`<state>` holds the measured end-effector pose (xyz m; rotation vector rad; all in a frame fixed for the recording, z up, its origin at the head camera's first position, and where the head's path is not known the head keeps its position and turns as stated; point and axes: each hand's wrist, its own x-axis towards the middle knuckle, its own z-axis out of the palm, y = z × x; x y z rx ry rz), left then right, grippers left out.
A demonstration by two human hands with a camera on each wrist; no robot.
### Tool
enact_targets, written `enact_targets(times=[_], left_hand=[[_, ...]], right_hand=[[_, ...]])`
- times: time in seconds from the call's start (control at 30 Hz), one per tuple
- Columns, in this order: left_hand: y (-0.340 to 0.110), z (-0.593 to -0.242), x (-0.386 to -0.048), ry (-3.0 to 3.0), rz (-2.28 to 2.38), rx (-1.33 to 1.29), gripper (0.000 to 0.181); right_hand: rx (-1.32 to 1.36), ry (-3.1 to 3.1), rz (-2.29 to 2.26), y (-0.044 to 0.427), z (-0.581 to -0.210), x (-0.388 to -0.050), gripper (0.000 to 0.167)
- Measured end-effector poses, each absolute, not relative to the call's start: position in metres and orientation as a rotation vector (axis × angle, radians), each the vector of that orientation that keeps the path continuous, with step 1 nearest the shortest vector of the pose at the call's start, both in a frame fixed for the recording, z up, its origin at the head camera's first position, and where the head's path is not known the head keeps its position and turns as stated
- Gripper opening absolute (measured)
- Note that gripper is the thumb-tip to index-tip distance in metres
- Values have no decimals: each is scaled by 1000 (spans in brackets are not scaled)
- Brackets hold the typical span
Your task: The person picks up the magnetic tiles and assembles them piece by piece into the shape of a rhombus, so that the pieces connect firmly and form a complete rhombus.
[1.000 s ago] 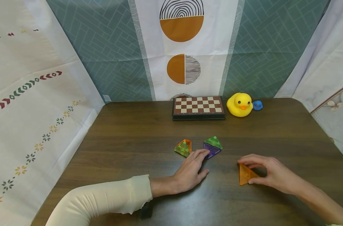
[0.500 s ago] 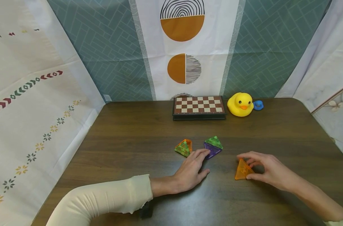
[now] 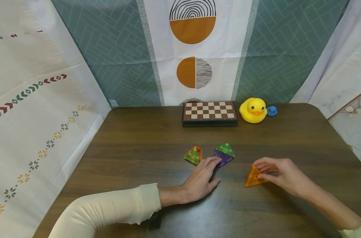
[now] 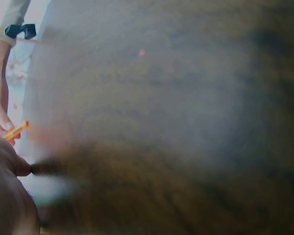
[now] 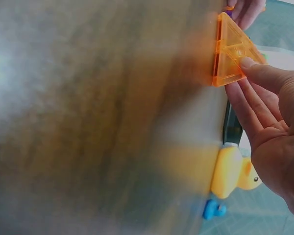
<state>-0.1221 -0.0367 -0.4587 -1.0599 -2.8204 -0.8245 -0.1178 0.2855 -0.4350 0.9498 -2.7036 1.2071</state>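
My right hand (image 3: pixel 282 175) pinches an orange translucent triangular magnetic tile (image 3: pixel 253 178) between thumb and fingers. In the right wrist view the orange tile (image 5: pixel 231 58) stands on edge at the table surface, the thumb on its face. My left hand (image 3: pixel 199 182) rests on the table with relaxed fingers, its fingertips touching a purple triangular tile (image 3: pixel 225 158). A green triangular tile (image 3: pixel 226 149) adjoins the purple one on its far side. Left of them sit a green triangular tile (image 3: pixel 193 157) and an orange one (image 3: pixel 199 151), overlapping, partly behind the left hand.
At the back of the wooden table (image 3: pixel 132 142) lies a chessboard case (image 3: pixel 209 114). Beside it are a yellow rubber duck (image 3: pixel 253 110) and a small blue duck (image 3: pixel 271 111). Patterned cloths hang behind and at both sides.
My right hand has shifted a little left and away from me with the orange tile, which has turned in the fingers. My left hand has stayed in place.
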Motion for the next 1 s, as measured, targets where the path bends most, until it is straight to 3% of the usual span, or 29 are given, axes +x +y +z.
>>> enact_targets(times=[0.2, 0.7, 1.0], left_hand=[[-36, -460, -123, -2812, -810, -1063, 65], [-36, -459, -123, -2830, -815, -1068, 65], [-36, -460, -124, -2835, -820, -1070, 65]], right_hand=[[962, -2744, 1245, 282, -426, -122, 35], [906, -2755, 1282, 262, -410, -143, 36], [894, -2695, 1276, 241, -408, -150, 29]])
